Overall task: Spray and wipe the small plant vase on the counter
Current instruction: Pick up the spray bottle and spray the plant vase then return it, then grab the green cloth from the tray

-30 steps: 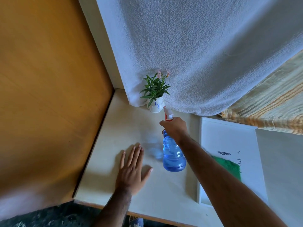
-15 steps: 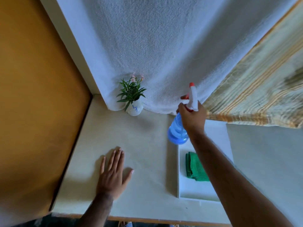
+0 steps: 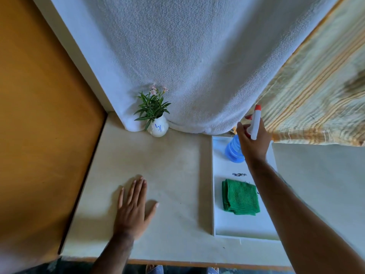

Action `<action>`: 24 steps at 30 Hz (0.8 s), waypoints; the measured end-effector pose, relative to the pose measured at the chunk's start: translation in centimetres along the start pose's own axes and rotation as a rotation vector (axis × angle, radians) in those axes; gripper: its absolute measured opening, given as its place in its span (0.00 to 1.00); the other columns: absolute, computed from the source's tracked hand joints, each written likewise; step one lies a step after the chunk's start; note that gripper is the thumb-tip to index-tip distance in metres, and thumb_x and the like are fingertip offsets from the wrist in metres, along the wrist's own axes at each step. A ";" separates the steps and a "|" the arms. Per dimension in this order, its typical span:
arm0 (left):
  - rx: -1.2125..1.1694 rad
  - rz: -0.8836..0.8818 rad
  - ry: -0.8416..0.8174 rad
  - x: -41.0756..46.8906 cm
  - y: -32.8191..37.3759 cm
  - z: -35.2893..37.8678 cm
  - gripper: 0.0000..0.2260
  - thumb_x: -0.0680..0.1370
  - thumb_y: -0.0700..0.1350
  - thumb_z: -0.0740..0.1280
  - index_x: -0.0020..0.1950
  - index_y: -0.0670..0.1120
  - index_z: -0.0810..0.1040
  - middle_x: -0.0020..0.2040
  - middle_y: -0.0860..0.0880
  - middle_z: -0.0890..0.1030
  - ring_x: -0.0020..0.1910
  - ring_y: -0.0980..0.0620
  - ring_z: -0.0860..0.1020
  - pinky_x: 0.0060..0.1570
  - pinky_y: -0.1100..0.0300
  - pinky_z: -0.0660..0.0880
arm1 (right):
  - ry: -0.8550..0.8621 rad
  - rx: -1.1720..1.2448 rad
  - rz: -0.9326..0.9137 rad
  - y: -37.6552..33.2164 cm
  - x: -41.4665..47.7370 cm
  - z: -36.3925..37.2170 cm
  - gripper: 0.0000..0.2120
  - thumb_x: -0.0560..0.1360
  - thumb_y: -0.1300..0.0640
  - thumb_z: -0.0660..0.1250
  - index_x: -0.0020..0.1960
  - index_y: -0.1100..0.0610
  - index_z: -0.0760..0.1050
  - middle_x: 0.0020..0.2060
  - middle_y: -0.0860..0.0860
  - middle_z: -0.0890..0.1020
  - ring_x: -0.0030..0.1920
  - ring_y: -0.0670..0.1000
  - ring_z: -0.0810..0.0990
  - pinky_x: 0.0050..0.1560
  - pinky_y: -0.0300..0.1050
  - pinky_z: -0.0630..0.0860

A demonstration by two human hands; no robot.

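A small white vase (image 3: 158,128) with a blue mark holds a green plant (image 3: 152,107) with pink flowers; it stands at the back of the cream counter (image 3: 169,171), against a hanging white towel. My right hand (image 3: 253,142) grips a blue spray bottle (image 3: 233,150) with a white and red trigger head, at the far end of a white tray (image 3: 217,233), well right of the vase. A folded green cloth (image 3: 240,197) lies in the tray. My left hand (image 3: 133,207) rests flat on the counter, fingers spread, holding nothing.
The white towel (image 3: 187,62) drapes down behind the counter, with a striped yellow fabric (image 3: 316,91) to its right. An orange-brown panel (image 3: 43,119) borders the counter on the left. The counter's front edge (image 3: 177,263) runs along the bottom.
My right hand has carried the spray bottle from near the vase rightward to the tray's far end. The view shifted, bringing the green cloth fully into sight. My left hand stayed flat.
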State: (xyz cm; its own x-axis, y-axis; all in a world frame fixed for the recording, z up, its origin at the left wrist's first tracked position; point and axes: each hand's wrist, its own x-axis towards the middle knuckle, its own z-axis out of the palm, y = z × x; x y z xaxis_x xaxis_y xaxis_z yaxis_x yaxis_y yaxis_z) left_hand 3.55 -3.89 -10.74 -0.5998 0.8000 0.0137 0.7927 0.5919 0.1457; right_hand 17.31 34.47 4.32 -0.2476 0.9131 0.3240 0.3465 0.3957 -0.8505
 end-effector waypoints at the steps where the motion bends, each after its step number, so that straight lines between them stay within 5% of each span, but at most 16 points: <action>1: 0.000 -0.003 -0.005 0.0 0.0 0.0 0.40 0.80 0.67 0.54 0.84 0.42 0.57 0.85 0.44 0.59 0.83 0.45 0.59 0.79 0.35 0.58 | -0.005 -0.001 -0.007 0.4 -0.1 0.0 0.11 0.76 0.57 0.74 0.57 0.56 0.79 0.32 0.54 0.80 0.33 0.44 0.77 0.41 0.50 0.79; 12: -0.011 -0.004 -0.021 0.0 -0.3 0.0 0.40 0.80 0.67 0.54 0.84 0.42 0.57 0.85 0.43 0.59 0.83 0.44 0.58 0.79 0.34 0.58 | -0.076 0.048 0.105 2.3 0.3 0.1 0.13 0.74 0.50 0.76 0.53 0.55 0.78 0.33 0.49 0.79 0.36 0.49 0.78 0.46 0.58 0.82; 15: -0.017 -0.006 -0.031 0.1 -0.3 0.0 0.40 0.80 0.68 0.54 0.84 0.42 0.56 0.85 0.43 0.59 0.83 0.44 0.58 0.79 0.34 0.58 | -0.164 0.037 0.152 2.3 -0.5 -0.8 0.19 0.73 0.47 0.78 0.57 0.56 0.77 0.43 0.50 0.83 0.43 0.49 0.82 0.52 0.55 0.81; 18: -0.010 -0.015 -0.058 0.1 -0.5 0.0 0.40 0.81 0.68 0.52 0.85 0.43 0.54 0.85 0.44 0.56 0.84 0.45 0.57 0.80 0.35 0.56 | -0.238 0.067 0.184 2.7 -2.7 -2.2 0.27 0.74 0.48 0.78 0.68 0.45 0.70 0.55 0.43 0.82 0.53 0.37 0.81 0.60 0.44 0.77; 22: -0.024 -0.020 -0.057 -0.1 -0.4 -0.1 0.40 0.81 0.67 0.53 0.85 0.43 0.54 0.86 0.45 0.55 0.84 0.46 0.54 0.80 0.35 0.56 | -0.242 -0.128 0.190 5.2 -8.6 -5.4 0.40 0.74 0.43 0.76 0.79 0.53 0.62 0.72 0.51 0.74 0.69 0.51 0.75 0.70 0.59 0.73; 24: -0.024 -0.023 -0.055 -0.1 -0.2 -0.2 0.40 0.81 0.67 0.53 0.85 0.43 0.53 0.86 0.45 0.55 0.85 0.47 0.54 0.80 0.35 0.56 | -0.388 -0.308 0.062 6.6 -11.7 -7.6 0.42 0.73 0.39 0.73 0.79 0.55 0.63 0.75 0.53 0.71 0.73 0.55 0.71 0.72 0.61 0.71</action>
State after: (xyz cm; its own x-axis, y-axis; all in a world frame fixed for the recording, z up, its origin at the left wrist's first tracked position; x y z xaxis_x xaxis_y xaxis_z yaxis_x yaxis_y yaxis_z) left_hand 3.41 -4.10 -10.60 -0.6105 0.7908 -0.0441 0.7755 0.6082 0.1692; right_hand 29.35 27.16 -1.96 -0.5164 0.8550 0.0489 0.6080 0.4062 -0.6821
